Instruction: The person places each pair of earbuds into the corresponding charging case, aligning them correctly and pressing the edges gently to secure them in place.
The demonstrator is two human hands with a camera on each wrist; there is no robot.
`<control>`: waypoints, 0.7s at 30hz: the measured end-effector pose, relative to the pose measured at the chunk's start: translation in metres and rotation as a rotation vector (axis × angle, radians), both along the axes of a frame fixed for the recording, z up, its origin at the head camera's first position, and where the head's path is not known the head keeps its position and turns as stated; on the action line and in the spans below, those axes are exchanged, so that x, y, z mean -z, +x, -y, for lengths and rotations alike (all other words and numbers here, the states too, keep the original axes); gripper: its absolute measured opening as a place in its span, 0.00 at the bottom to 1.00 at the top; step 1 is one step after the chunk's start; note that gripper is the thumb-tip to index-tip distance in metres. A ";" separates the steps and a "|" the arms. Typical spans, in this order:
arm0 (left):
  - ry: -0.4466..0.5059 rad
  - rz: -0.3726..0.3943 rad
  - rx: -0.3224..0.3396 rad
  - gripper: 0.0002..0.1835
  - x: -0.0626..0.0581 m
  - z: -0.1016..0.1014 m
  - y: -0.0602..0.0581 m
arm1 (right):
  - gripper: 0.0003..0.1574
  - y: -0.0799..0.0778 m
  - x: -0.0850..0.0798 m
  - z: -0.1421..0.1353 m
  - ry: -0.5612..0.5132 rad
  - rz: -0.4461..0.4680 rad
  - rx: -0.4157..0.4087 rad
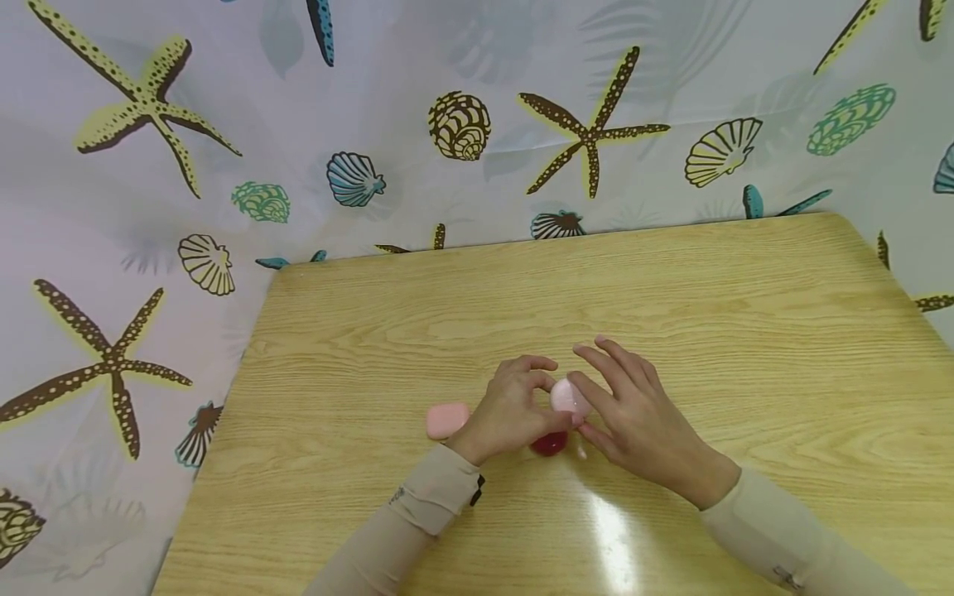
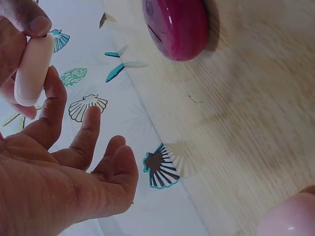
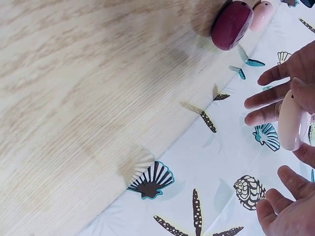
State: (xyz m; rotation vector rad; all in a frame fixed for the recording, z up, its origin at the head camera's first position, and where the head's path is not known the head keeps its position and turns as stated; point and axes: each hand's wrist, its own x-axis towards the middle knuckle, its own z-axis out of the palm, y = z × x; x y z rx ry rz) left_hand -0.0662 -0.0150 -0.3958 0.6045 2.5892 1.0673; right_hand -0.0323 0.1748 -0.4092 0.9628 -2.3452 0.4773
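Observation:
Between both hands is a small pale pink case point(image 1: 569, 399), rounded and glossy like an earbud case. My left hand point(image 1: 514, 410) grips its left side between thumb and index finger. My right hand point(image 1: 641, 414) pinches it from the right with index finger and thumb, its other fingers lifted and spread. In the left wrist view the pale pink case point(image 2: 34, 69) stands edge-on, and a thumb covers its top end. A dark red case point(image 1: 550, 445) of similar shape sits on the table beneath the left hand, partly hidden. Left of that hand lies a pink case point(image 1: 448, 420).
The wood-grain table point(image 1: 373, 331) reaches back to a white curtain point(image 1: 417, 74) printed with shells and starfish. The curtain hangs along the far edge and both sides. A bright light reflection falls on the table in front of the hands.

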 end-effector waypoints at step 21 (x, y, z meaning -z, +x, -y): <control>-0.126 -0.550 0.087 0.24 0.010 0.003 0.006 | 0.27 -0.007 0.001 -0.005 -0.009 0.030 -0.005</control>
